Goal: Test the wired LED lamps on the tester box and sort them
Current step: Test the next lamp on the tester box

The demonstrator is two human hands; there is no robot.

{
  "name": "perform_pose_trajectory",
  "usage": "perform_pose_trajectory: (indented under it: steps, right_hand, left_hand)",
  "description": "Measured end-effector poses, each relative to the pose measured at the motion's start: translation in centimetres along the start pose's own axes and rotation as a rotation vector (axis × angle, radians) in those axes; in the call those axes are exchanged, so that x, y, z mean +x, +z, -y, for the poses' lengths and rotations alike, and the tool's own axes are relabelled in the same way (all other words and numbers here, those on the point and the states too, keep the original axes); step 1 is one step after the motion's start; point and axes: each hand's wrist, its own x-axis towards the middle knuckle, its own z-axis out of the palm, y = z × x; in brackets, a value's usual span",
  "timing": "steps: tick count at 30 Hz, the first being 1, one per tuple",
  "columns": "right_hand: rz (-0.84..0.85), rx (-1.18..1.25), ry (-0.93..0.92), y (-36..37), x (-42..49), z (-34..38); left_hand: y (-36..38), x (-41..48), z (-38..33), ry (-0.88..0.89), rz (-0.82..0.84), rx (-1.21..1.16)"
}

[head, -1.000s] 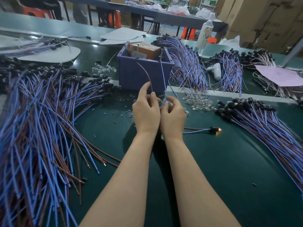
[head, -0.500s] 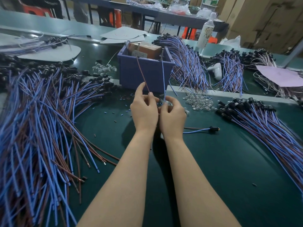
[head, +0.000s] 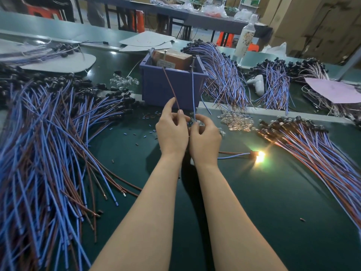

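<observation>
We note left hand [head: 172,132] fingers pinching brown wire [head: 170,83], right hand [head: 205,137] fingers curled round blue wire [head: 193,94]. Both wires rise to metal pins in purple tester box [head: 172,89] just behind hands. Lamp [head: 256,154] glows on green desk [head: 254,192], right of right wrist. Left pile [head: 39,143] and right pile [head: 312,145] of wired lamps flank arms.
</observation>
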Motion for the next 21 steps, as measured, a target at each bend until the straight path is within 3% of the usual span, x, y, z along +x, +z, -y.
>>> perform_pose_trajectory:
  steps: [4,9,16,19,21]
  right_hand:
    - [0.008,0.002,0.012,0.0,0.0,0.1]
    - [0.097,0.001,0.009,-0.9,0.0,1.3]
    - [0.316,-0.047,-0.215,-6.7,0.7,4.4]
    - [0.183,-0.178,-0.323,-10.4,1.7,5.1]
    - [0.019,-0.262,-0.368,-12.9,2.3,5.3]
  left_hand:
    - [0.0,-0.2,-0.2,-0.026,0.008,0.002]
    - [-0.5,0.4,-1.6,-0.187,0.114,-0.142]
    - [-0.4,-0.4,-8.5,0.052,0.355,-0.161]
    - [1.0,-1.2,-12.5,0.228,0.533,-0.062]
    - [2.7,-2.3,-14.5,0.373,0.546,0.048]
